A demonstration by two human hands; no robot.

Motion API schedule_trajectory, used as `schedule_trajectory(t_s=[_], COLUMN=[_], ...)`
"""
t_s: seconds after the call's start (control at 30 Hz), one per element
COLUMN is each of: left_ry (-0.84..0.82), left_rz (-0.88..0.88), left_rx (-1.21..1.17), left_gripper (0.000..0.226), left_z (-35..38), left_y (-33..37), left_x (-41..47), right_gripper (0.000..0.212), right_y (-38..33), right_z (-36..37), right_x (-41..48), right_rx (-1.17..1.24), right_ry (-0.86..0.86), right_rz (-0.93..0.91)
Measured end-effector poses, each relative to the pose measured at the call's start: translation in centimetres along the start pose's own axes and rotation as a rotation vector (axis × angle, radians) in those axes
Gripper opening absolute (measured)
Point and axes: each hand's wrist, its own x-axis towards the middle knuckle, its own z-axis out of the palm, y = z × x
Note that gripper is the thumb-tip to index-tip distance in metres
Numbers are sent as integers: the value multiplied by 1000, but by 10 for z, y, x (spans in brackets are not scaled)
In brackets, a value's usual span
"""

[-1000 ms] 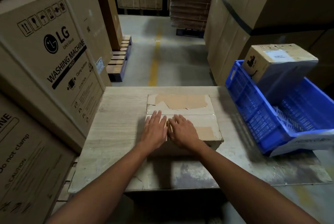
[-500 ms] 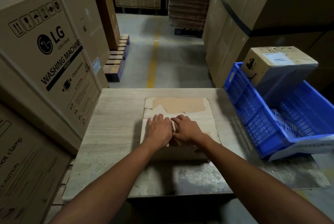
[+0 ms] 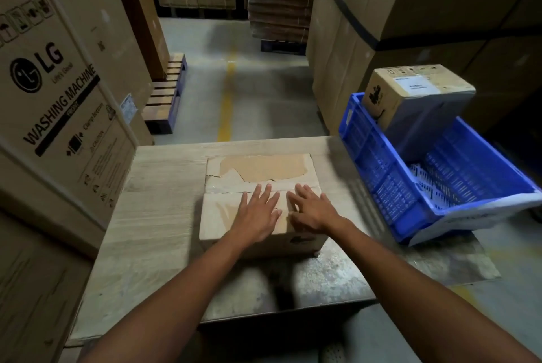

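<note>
A flat cardboard box (image 3: 223,216) lies on the wooden table (image 3: 158,204) in front of me, its top flaps closed and its paper skin torn on the far flap. My left hand (image 3: 258,216) rests flat on the near flap with fingers straight and spread. Beside it my right hand (image 3: 312,210) lies on the same flap, fingers spread, tips near the seam. Neither hand holds anything.
A blue plastic crate (image 3: 381,175) sits tilted at the table's right, with a smaller labelled cardboard box (image 3: 410,90) propped on its far rim. Large washing-machine cartons (image 3: 58,93) stand close on the left, tall cartons (image 3: 381,11) on the right. An aisle with a yellow line (image 3: 227,99) runs ahead.
Both hands had curled their fingers at the seam half a second ago; now they lie flat and spread on the near flap, slightly further apart.
</note>
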Motion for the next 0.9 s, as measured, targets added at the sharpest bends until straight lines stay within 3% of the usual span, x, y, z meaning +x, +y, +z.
schedule_trajectory(t_s=[0.13, 0.27, 0.43, 0.6, 0.7, 0.9], left_ry=[0, -10, 53, -4, -27, 67], left_rz=[12, 11, -15, -33, -45, -64], left_rx=[40, 21, 13, 20, 28, 9], left_gripper=[56, 56, 60, 60, 60, 61], left_z=[5, 0, -19, -18, -7, -13], left_y=[1, 3, -9, -8, -12, -25], left_x=[-5, -8, 8, 33, 37, 31], right_gripper=[57, 55, 61, 70, 69, 69], right_y=[14, 6, -7, -5, -4, -27], right_z=[16, 8, -14, -13, 4, -20], right_x=[-19, -14, 15, 42, 37, 51], right_rx=[-65, -61, 8, -13, -50, -107], right_ry=[69, 62, 219, 101, 124, 39], right_rz=[-89, -44, 41, 5, 21, 108])
